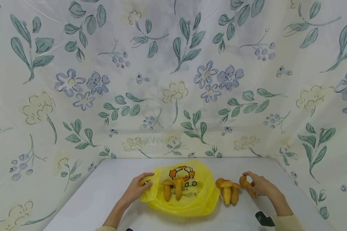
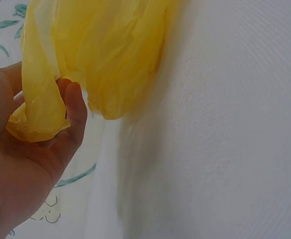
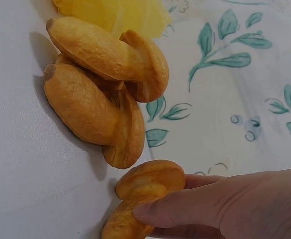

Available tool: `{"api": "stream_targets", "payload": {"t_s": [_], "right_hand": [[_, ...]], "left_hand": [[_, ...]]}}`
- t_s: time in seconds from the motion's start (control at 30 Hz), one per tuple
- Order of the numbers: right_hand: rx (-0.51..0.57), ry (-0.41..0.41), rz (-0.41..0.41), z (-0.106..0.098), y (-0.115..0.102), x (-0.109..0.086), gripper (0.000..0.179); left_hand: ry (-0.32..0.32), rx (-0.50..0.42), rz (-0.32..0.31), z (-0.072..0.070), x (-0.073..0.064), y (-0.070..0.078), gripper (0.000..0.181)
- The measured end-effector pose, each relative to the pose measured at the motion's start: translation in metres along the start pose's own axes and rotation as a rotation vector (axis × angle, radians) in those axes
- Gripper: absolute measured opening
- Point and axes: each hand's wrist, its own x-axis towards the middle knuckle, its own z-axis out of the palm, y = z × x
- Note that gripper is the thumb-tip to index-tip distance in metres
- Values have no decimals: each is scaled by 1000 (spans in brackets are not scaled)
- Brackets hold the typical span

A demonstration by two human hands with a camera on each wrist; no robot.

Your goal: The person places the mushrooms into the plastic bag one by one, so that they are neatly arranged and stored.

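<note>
A yellow plastic bag [image 1: 202, 200] lies on its side on the table, its mouth facing the near edge. My left hand [image 1: 134, 188] grips the left part of its rim, and the left wrist view shows a yellow fold [image 2: 43, 114] between curled fingers. Two brown mushrooms [image 1: 167, 192] lie against the bag. To the right of the bag is a small cluster of mushrooms [image 1: 227, 196], stems toward me. Just beyond it my right hand [image 1: 263, 185] pinches another mushroom [image 3: 150, 179] between thumb and fingers, at or very near the table surface.
A white table [image 1: 110, 179] carries everything. Behind and at both sides hangs a curtain [image 1: 173, 96] printed with leaves and flowers. A dark green strap or device [image 1: 264, 219] sits by the right wrist.
</note>
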Motion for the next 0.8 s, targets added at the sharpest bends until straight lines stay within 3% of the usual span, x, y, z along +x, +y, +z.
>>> {"api": "stream_targets", "payload": {"t_s": [0.8], "right_hand": [[-4,6,-15,0,2,1,56]], "left_hand": [[3,14,3,1,-1,0,35]]}}
